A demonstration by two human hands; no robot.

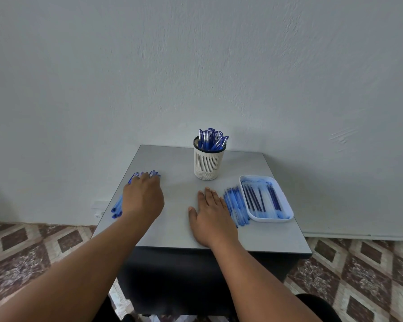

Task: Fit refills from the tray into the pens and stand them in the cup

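Grey square worktop (172, 219): left hand (142, 198) covers blue plastic pens (117, 206) left of the slotted white cup (208, 163), fingers hidden; right hand (211, 213) flat, fingers straight. Next, probably: lift 1 pen.

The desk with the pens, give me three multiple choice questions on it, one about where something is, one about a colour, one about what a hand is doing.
1. Where is the white tray?
A. At the desk's right side, right of the right hand
B. Behind the cup
C. On the floor

2. What colour are the caps of the pens in the cup?
A. Red
B. Blue
C. Green

3. What is the right hand doing?
A. Gripping a refill
B. Lifting the cup
C. Lying flat on the desk

Answers:
1. A, the tray sits near the desk's right edge, beyond the loose pen parts by the right hand.
2. B, every cap above the rim is blue.
3. C, its fingers are straight, palm down, holding nothing.
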